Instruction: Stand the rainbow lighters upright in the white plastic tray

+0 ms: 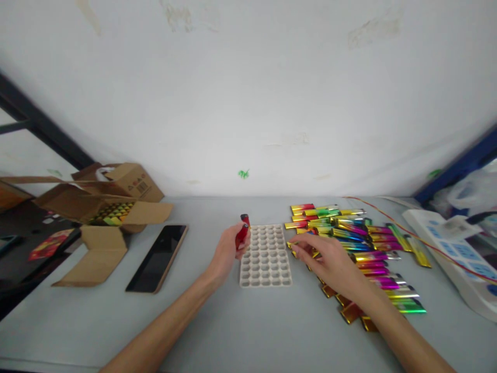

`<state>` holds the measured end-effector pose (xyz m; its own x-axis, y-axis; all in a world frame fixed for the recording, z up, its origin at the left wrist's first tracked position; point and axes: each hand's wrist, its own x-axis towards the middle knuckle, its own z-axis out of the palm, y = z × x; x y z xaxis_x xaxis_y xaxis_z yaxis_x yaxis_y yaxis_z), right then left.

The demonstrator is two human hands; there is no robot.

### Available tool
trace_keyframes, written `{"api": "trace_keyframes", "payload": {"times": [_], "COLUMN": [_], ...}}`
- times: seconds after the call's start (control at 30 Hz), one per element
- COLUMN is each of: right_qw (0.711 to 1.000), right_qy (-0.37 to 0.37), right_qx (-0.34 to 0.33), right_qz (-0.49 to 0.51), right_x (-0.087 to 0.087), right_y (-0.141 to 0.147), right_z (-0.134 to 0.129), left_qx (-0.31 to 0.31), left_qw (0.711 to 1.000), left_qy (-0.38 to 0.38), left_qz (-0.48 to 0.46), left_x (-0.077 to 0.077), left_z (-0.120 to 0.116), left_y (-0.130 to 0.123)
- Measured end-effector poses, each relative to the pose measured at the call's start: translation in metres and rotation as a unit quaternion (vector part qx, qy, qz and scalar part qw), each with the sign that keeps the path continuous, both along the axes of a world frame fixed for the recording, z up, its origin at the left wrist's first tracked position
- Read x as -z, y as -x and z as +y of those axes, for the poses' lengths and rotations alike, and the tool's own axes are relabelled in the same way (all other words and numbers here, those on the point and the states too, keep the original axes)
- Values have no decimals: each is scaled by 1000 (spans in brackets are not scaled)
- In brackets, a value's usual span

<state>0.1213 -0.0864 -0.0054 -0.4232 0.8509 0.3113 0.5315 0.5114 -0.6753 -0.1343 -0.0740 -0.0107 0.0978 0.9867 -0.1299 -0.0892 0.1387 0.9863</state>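
Note:
My left hand (pixel 229 246) is closed round a red lighter (pixel 241 235) at the left edge of a white tray (pixel 265 261) with rows of round holes. A second dark-topped red lighter (pixel 245 219) shows just beyond its fingers; whether it is held or stands in the tray is unclear. My right hand (pixel 324 259) is over the left side of a pile of shiny coloured lighters (pixel 353 232), thumb and forefinger pinched at a yellow lighter (pixel 292 246). The hand and forearm hide part of the pile.
A black phone (pixel 157 259) lies left of the tray. Farther left are an open cardboard box (pixel 149 213) holding yellow-green items and another carton (pixel 135 181). At the right are a white power strip (pixel 454 254), a red-yellow wire (pixel 404 226) and plastic bags (pixel 471 191). A wall stands behind.

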Motion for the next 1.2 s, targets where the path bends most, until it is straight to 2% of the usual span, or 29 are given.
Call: {"api": "trace_keyframes", "payload": {"times": [0.17,0.3,0.4,0.5,0.63,0.8,1.0,1.1,1.2], "right_qw": [998,990,980,971,970,970,971,972,973], "right_qy": [-51,-116,-158,-171,-159,-158,-161,-160,-156], "right_qx": [-35,-69,-92,-109,-113,-110,-109,-107,-107], "right_qz": [-4,-37,-80,-125,-147,-146,-140,-135,-131], "right_x": [5,10,13,18,26,30,29,30,32], "right_y": [5,12,18,22,23,23,25,25,25], "right_z": [-2,-6,-9,-10,-7,-5,-5,-5,-5], "left_qx": [5,21,-20,-68,-36,38,121,131,111], "left_qw": [999,995,983,958,928,906,873,888,913], "left_qy": [-27,-91,-185,-265,-324,-312,-282,-271,-247], "left_qz": [-26,-38,12,88,179,282,379,347,306], "left_x": [0,-14,-29,-38,-37,-30,-25,-20,-14], "left_z": [1,1,5,16,42,62,61,61,64], "left_y": [1,7,12,15,20,24,32,34,34]}}
